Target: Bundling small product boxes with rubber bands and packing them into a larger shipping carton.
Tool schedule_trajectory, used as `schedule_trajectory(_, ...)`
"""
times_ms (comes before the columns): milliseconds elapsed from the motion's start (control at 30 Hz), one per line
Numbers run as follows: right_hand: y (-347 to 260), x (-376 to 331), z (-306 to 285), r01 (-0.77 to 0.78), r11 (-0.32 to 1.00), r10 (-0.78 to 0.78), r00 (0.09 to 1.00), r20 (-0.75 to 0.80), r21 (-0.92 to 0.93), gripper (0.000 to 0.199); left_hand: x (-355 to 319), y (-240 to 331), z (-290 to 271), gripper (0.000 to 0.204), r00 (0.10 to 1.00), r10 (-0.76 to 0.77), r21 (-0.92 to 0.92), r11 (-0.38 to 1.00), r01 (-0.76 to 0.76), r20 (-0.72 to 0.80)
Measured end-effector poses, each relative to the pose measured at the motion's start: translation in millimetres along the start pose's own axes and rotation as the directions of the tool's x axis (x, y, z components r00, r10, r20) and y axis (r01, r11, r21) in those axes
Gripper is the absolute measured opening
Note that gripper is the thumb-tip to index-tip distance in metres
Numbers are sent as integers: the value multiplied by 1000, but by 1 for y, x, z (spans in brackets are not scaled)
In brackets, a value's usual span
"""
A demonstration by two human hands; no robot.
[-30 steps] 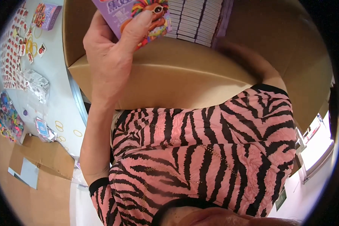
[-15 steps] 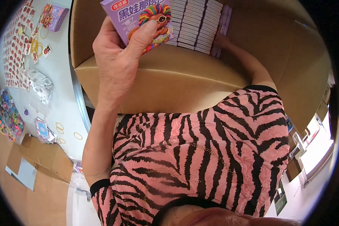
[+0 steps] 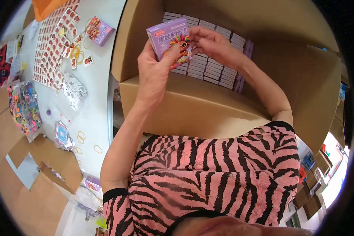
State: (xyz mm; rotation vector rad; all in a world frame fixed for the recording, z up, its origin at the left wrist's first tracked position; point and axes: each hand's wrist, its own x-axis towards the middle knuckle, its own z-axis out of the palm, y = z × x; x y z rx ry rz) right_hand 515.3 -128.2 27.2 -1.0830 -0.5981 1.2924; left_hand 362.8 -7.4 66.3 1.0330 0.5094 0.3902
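Observation:
My left hand (image 3: 155,70) is closed round a small purple cardboard box (image 3: 166,39), its thumb across the front. On the box is a printed figure with rainbow-coloured hair and glasses. My right hand (image 3: 220,49) is at the box's right edge, fingers loosely curled and apart; whether the fingertips press on it is hard to see. Both hands are over a large brown carton (image 3: 177,104), whose near wall stands in front of me. Inside it, rows of stacked small boxes (image 3: 220,72) show pale edges. Several purple boxes (image 3: 247,49) stand along the right end of the stack.
Left of the carton is a pale table (image 3: 94,84) with a sticker sheet (image 3: 47,59), another purple box (image 3: 100,30), rubber bands (image 3: 79,55), a clear bag (image 3: 72,90) and a bag of colourful pieces (image 3: 25,104). A smaller opened carton (image 3: 61,161) stands lower left.
My right hand has come up out of the carton, from the right end of the stack, to beside the held box. The view has shifted, and the left hand with the box appears lower and further right.

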Motion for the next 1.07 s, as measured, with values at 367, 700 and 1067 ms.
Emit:
schedule_trajectory(367, 88, 32, -156, -259, 530, -41, 943, -330, -807, 29, -11, 31, -36, 45, 758, 457, 875, -107, -472, 465)
schedule_trajectory(700, 134, 143, -218, -342, 147, -203, 908, -367, -928, 38, -16, 32, -38, 19, 780, 470, 886, -10, -463, 413)
schedule_trajectory(1067, 149, 182, -213, -248, -372, -256, 954, -158, -894, 65, -18, 33, -35, 22, 824, 418, 902, 24, -431, 383)
